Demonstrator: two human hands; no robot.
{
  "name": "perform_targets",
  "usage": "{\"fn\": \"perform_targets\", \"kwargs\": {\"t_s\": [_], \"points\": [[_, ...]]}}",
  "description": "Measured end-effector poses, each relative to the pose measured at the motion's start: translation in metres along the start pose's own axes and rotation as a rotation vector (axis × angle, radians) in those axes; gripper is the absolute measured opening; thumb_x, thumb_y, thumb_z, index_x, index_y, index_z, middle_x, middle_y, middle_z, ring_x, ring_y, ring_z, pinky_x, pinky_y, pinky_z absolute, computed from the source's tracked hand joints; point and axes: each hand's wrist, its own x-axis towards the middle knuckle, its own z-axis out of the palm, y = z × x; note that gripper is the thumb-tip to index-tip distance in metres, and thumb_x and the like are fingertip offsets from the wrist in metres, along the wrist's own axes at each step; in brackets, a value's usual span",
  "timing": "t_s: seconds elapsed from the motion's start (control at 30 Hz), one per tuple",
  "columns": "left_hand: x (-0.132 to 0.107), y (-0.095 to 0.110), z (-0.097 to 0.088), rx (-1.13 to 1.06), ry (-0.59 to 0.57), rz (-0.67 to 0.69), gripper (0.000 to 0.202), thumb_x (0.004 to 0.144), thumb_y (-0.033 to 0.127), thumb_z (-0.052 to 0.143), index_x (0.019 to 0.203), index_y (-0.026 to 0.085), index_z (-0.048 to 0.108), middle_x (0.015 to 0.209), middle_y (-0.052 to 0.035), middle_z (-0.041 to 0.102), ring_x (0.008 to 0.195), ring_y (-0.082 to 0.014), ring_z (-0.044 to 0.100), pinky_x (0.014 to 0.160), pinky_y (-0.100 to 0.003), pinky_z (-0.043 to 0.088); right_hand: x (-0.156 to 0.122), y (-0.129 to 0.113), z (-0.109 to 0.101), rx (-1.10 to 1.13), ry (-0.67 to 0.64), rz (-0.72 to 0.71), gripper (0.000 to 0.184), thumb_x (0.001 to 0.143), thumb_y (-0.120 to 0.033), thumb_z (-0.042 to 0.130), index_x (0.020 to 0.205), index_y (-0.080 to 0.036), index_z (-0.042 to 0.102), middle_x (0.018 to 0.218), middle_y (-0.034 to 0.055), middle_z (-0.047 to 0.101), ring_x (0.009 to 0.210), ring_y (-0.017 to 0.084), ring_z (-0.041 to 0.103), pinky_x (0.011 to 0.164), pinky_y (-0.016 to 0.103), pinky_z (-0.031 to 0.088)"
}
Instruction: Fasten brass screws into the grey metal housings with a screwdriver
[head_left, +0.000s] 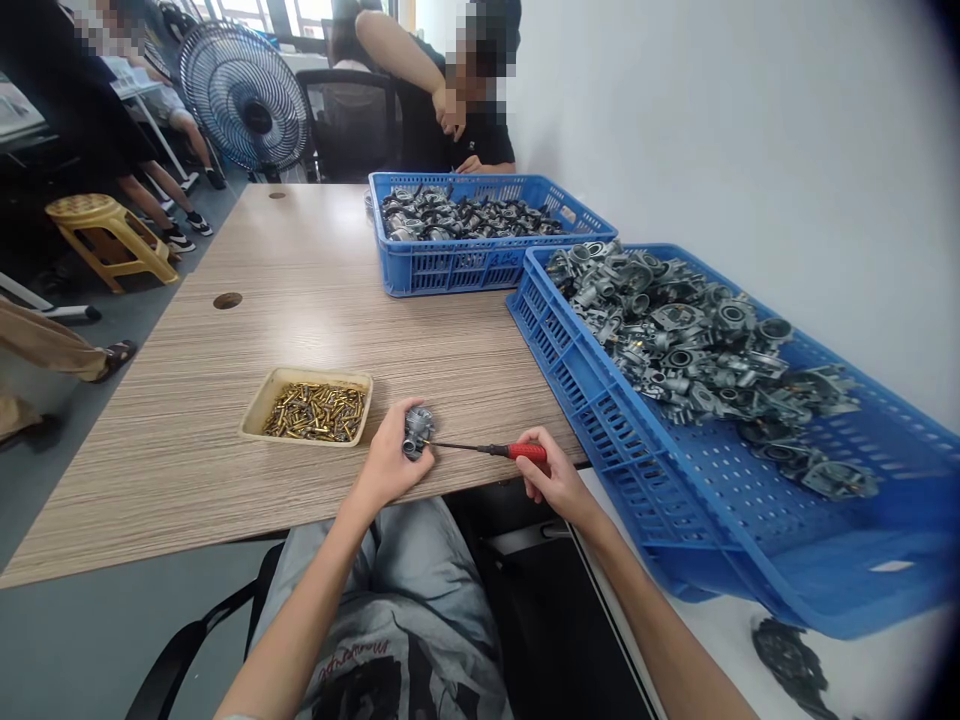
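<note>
Grey metal carburetor body [417,431] is up just above the table edge, clamped in the left hand [390,459], fingers wrapped round it. Right hand [553,472] is closed on a red-handled screwdriver [528,452], shaft running level toward the carburetor body, tip at its side (contact looks real, but the exact spot is too small to tell).

Nearby: beige tray [306,407] of brass pins [315,412] on the table, just beside the left hand. Wood-grain table [184,455] runs away from the person, with a round cable hole in it.

Blue crates, two of them. Far blue crate [480,262] sits on the table by the wall, full of grey parts with black bits. Near blue crate [600,425] is tilted, one side on the table, the rest hanging past the table's right edge, loaded with bare grey castings [675,335].

Far end: a co-worker [457,135] sits at the table, one hand raised. Behind are a black fan [244,97] and a yellow stool [109,235].
</note>
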Motion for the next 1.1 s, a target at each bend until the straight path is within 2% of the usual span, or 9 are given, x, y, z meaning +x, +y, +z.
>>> {"fn": "perform_targets", "kwargs": {"t_s": [0.23,0.43,0.63,0.83,1.0,1.1], "points": [[0.0002,0.0005,-0.0002,0.005,0.005,-0.011,0.067,0.078,0.015,0.065,0.142,0.022,0.045,0.132,-0.0104,0.062,0.120,-0.0258,0.063,0.110,-0.042,0.050,0.0011,-0.0017,0.0003,-0.022,0.016,0.008,0.038,0.102,-0.062,0.055,0.093,-0.025,0.048,0.057,-0.0075,0.052,0.043,0.012,0.050,0.039,0.022,0.038],[0.0002,0.0006,-0.0001,0.013,0.008,-0.008,0.067,0.078,0.015,0.064,0.142,0.022,0.045,0.132,-0.0106,0.063,0.119,-0.0255,0.064,0.110,-0.042,0.050,-0.0005,-0.0027,-0.0002,-0.004,-0.011,0.001,0.036,0.099,-0.058,0.063,0.107,-0.026,0.047,0.058,-0.0105,0.050,0.045,0.013,0.052,0.041,0.022,0.041],[-0.0001,-0.0007,-0.0002,0.013,0.007,-0.009,0.067,0.079,0.015,0.065,0.143,0.022,0.045,0.134,-0.0103,0.062,0.121,-0.0259,0.063,0.111,-0.042,0.049,0.0004,-0.0027,0.0005,-0.026,0.010,0.013,0.038,0.103,-0.061,0.054,0.093,-0.025,0.047,0.058,-0.0080,0.052,0.043,0.012,0.049,0.039,0.021,0.037],[-0.0002,-0.0006,-0.0003,0.015,0.006,-0.013,0.067,0.080,0.016,0.065,0.143,0.022,0.045,0.134,-0.0104,0.062,0.120,-0.0261,0.063,0.111,-0.043,0.049,-0.0006,-0.0015,-0.0014,-0.027,-0.019,-0.001,0.035,0.100,-0.057,0.061,0.106,-0.026,0.047,0.057,-0.0106,0.050,0.045,0.013,0.051,0.042,0.021,0.040],[0.0001,-0.0001,-0.0002,0.020,0.015,-0.006,0.068,0.079,0.015,0.065,0.143,0.021,0.045,0.134,-0.0104,0.062,0.120,-0.0262,0.064,0.111,-0.042,0.049,0.0006,-0.0006,-0.0013,-0.064,-0.007,-0.011,0.036,0.104,-0.059,0.053,0.094,-0.025,0.047,0.055,-0.0085,0.051,0.042,0.012,0.048,0.041,0.022,0.037],[0.0002,0.0000,-0.0003,0.025,0.017,-0.003,0.067,0.079,0.015,0.065,0.143,0.021,0.045,0.133,-0.0103,0.063,0.120,-0.0261,0.064,0.110,-0.042,0.050,0.0000,-0.0002,-0.0013,-0.068,-0.014,-0.016,0.034,0.103,-0.058,0.055,0.098,-0.025,0.048,0.057,-0.0091,0.050,0.043,0.012,0.050,0.042,0.023,0.038]]}}
